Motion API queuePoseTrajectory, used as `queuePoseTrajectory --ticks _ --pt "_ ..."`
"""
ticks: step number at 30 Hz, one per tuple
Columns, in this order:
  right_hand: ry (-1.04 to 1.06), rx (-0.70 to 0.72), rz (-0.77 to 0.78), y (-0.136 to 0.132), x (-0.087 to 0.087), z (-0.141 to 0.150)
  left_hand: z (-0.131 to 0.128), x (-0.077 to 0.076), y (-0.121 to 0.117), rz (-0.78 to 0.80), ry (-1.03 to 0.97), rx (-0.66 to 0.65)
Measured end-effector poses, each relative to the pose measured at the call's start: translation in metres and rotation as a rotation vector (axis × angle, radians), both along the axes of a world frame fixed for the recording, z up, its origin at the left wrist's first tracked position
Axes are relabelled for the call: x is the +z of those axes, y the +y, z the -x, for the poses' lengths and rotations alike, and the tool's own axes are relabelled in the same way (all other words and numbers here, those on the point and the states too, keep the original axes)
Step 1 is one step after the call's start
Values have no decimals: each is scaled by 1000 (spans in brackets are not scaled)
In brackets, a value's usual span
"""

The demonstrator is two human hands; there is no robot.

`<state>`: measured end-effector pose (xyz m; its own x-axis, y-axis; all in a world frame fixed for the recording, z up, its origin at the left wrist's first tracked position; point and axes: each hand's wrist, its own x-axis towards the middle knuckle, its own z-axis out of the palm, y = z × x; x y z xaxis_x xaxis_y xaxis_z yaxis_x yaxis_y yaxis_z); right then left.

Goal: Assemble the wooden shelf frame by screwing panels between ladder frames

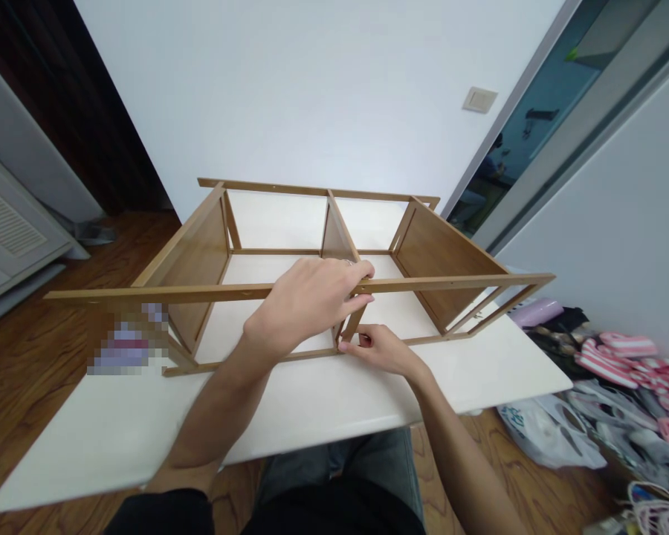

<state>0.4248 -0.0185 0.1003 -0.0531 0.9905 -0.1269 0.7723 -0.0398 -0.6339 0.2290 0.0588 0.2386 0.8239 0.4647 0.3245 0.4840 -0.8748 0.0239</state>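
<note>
A brown wooden shelf frame (451, 282) lies on its side on a white table, with three panels standing between its long rails. My left hand (306, 301) is closed over the upper near rail where the middle panel (339, 232) meets it, fingers on both sides of the wood. Lower down, my right hand (387, 349) has its thumb and fingers closed around the lower end of the middle upright, by the bottom near rail. Whether a small part sits between those fingertips is hidden.
The white table (312, 394) extends past the frame toward me and meets a white wall. At the right, clothes (627, 353) and a white plastic bag (549, 435) lie beside the table. A light switch (480, 99) and a doorway are at the upper right; a white cabinet (11, 223) stands left.
</note>
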Motion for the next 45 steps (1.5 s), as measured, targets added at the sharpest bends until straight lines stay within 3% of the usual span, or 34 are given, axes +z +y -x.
queuePoseTrajectory --ticks 5,20,28,35,45 --pt "32 61 17 -9 2 -7 -2 0 -1 -27 -7 45" --pt "-62 47 33 -11 -6 2 1 3 -3 -64 -15 62" --pt "-62 32 30 -10 -11 1 4 3 -3 23 -26 -9" --pt "-59 42 1 -13 -7 2 2 9 -4 56 -6 28" --pt "-42 36 -1 -13 -15 0 5 9 -2 96 -45 -26"
